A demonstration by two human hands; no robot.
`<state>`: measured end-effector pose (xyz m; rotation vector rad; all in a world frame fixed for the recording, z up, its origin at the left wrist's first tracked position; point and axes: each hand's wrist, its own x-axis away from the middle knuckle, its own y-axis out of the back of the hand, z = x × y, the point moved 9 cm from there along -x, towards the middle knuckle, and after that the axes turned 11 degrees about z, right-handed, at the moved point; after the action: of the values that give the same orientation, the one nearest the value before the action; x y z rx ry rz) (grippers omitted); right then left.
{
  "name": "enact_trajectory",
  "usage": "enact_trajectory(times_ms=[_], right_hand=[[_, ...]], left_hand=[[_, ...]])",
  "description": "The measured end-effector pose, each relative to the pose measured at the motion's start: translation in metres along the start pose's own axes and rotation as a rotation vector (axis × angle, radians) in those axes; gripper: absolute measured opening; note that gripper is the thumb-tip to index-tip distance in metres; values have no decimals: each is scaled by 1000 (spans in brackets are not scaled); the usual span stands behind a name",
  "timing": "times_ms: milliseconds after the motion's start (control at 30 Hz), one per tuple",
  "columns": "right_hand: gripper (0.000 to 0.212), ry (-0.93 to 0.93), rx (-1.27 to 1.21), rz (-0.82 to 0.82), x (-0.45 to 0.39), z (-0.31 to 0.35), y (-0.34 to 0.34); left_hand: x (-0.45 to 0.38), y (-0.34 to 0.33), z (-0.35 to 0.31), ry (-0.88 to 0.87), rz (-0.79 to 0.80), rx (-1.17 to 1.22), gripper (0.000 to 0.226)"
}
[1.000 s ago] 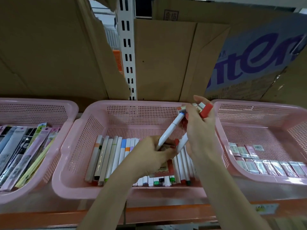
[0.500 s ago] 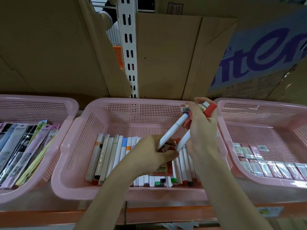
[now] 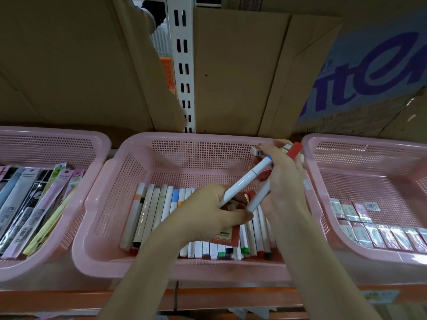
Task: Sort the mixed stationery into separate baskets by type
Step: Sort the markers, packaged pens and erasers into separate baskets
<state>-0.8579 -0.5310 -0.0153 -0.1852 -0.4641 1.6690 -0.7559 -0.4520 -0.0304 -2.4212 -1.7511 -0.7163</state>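
Over the middle basket (image 3: 111,181) on the shelf, the left hand (image 3: 208,211) pinches a blue-tipped white marker (image 3: 247,181) and a red card. The right hand (image 3: 284,179), near the basket's right rim, clutches several red-capped markers (image 3: 294,150).

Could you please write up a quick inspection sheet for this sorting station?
Surface: orange shelf edge carries three pink baskets.
Job's things: middle basket holds markers; left basket, packaged pens; right basket, wrapped erasers.
Clutter: red card on the markers.
Grippers: left hand holds blue-tipped marker; right hand grips several items.
Cables: nothing seen.
Surroundings: cardboard boxes, slotted upright.
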Motion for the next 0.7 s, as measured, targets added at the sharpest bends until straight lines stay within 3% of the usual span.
enact_trajectory(times_ms=[200,300,400,500,600,700], right_hand=[[20,-92,-151,7,-3,7,3],[11,-62,-221,-41,-12,22,18],[4,-44,-115,-62,-15,31,28],[10,-143,62,58,-13,21,17],[7,-290,92,190,-4,1,-1],[3,-313,283,297,-2,-4,-11]], left_hand=[[17,23,5,39,-48,-14,11],[30,43,17,101,-122,5,13],[38,63,30,155,-242,74,17],[35,70,31,151,-315,90,17],[27,62,24,135,-278,64,13],[23,53,22,144,-233,7,7]])
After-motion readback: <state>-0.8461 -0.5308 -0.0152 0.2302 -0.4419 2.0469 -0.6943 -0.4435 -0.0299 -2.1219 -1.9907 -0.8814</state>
